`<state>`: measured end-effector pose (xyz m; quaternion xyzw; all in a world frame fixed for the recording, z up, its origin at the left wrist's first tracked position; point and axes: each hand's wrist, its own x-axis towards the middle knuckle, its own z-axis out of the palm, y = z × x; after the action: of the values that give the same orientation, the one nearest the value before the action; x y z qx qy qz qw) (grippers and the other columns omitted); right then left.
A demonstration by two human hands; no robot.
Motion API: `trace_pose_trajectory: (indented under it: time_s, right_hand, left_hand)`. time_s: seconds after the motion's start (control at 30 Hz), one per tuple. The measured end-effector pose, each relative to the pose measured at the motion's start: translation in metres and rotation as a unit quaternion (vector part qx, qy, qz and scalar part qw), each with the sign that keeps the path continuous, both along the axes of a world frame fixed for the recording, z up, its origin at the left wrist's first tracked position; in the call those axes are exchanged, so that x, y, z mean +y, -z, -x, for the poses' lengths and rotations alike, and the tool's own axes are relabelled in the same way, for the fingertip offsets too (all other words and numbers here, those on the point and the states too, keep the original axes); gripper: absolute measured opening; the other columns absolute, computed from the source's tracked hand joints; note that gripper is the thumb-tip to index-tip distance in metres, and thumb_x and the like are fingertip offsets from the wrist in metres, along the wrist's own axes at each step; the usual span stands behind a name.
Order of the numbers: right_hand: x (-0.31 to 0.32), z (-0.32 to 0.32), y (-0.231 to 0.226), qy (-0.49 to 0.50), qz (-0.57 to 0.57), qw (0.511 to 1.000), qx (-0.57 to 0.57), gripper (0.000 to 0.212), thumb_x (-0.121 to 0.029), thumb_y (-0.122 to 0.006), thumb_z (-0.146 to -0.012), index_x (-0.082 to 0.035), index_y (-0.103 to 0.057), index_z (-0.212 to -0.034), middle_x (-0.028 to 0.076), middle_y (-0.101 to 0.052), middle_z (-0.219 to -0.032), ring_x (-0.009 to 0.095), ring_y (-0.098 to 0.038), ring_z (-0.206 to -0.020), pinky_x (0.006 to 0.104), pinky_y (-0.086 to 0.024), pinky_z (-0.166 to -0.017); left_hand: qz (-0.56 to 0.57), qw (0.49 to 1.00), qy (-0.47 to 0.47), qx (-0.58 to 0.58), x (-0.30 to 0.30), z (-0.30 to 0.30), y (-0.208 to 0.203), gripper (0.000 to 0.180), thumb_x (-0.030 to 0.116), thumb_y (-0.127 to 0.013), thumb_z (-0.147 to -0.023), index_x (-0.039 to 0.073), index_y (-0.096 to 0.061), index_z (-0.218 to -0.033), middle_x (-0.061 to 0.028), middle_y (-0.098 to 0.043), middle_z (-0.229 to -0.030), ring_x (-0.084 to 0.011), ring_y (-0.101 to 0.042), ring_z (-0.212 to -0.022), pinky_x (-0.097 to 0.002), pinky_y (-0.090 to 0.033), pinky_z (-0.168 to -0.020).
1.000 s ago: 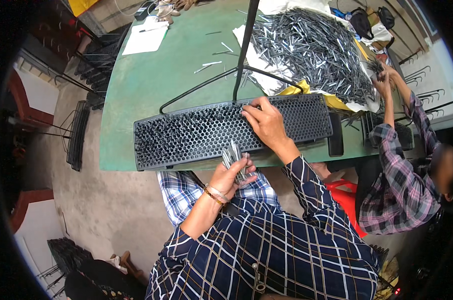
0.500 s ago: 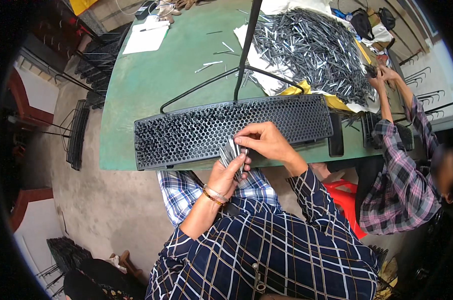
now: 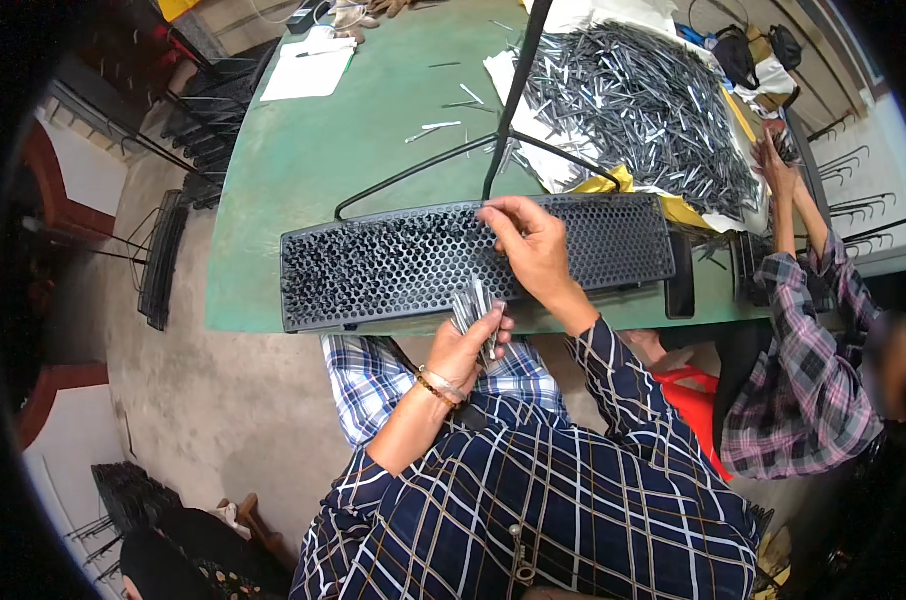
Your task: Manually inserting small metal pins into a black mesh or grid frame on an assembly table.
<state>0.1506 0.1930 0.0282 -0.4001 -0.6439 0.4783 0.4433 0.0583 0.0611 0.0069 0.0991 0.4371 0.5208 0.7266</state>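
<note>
My left hand is closed around a bundle of slim silvery metal pieces, just in front of a black rack on the table. The rack is a long tray full of round holes. Dark pieces stand upright in the holes of its left part, while the holes toward the right show bare. Over the rack's far edge, near the middle, my right hand has thumb and forefinger pinched together. Whatever lies between those fingertips is too small to make out.
A black rod frame rises from the rack. Behind it on the green table lies a big heap of metal pieces on sheeting. Paper lies far left. At the right a co-worker's hands hold dark pieces.
My right hand has moved from the bundle up to the rack's far edge. My left hand still grips the bundle in nearly the same place. The co-worker's hands have shifted slightly.
</note>
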Motion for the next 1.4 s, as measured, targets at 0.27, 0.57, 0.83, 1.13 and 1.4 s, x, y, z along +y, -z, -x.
trace_pose_trajectory:
  time_s: [0.27,0.57,0.83,1.13,1.4]
  right_hand:
    - [0.005,0.026,0.017,-0.005,-0.189,0.981,-0.047,0.013,-0.008,-0.065,-0.082,0.0,-0.065,-0.093,0.007,-0.064,-0.075,0.009,-0.056,-0.057,0.0235,-0.044,-0.051]
    - [0.004,0.027,0.02,-0.02,-0.272,0.956,-0.104,0.012,-0.006,-0.063,-0.082,-0.002,-0.065,-0.093,0.011,-0.065,-0.086,0.023,-0.064,-0.073,0.03,-0.05,-0.063]
    - [0.005,0.026,0.017,-0.064,-0.354,0.913,-0.191,0.014,-0.007,-0.065,-0.078,-0.004,-0.065,-0.093,0.009,-0.061,-0.089,0.025,-0.062,-0.076,0.0325,-0.05,-0.064]
    - [-0.001,0.024,0.008,-0.061,-0.369,0.902,-0.214,0.012,-0.005,-0.067,-0.076,-0.003,-0.064,-0.088,0.009,-0.06,-0.086,0.025,-0.061,-0.073,0.0332,-0.05,-0.062]
    - [-0.001,0.021,0.006,-0.047,-0.344,0.904,-0.25,0.011,-0.006,-0.065,-0.078,-0.003,-0.064,-0.088,0.009,-0.06,-0.087,0.027,-0.061,-0.072,0.0344,-0.049,-0.062]
  left_hand:
    - [0.038,0.999,0.017,-0.032,-0.005,0.008,-0.005,0.025,0.02,-0.061,-0.088,0.008,-0.056,-0.11,-0.0049,-0.062,-0.095,-0.0145,-0.061,-0.085,-0.0338,-0.056,-0.072]
    - [0.041,0.997,0.011,-0.065,-0.007,0.015,0.0,0.023,0.018,-0.062,-0.088,0.008,-0.056,-0.108,-0.0053,-0.062,-0.097,-0.0138,-0.06,-0.086,-0.033,-0.056,-0.073]
    - [0.029,0.998,-0.018,-0.056,-0.006,0.018,0.001,0.02,0.013,-0.062,-0.087,0.006,-0.058,-0.105,-0.0041,-0.062,-0.092,-0.0132,-0.061,-0.083,-0.0289,-0.055,-0.074]
    - [0.018,0.998,-0.053,-0.041,-0.006,0.018,-0.002,0.02,0.012,-0.06,-0.088,0.003,-0.056,-0.105,-0.0051,-0.061,-0.09,-0.0132,-0.061,-0.08,-0.0263,-0.056,-0.071]
    - [0.011,0.997,-0.065,-0.04,-0.006,0.018,-0.002,0.022,0.012,-0.06,-0.089,0.002,-0.055,-0.108,-0.0056,-0.061,-0.092,-0.0136,-0.061,-0.082,-0.0276,-0.056,-0.074]
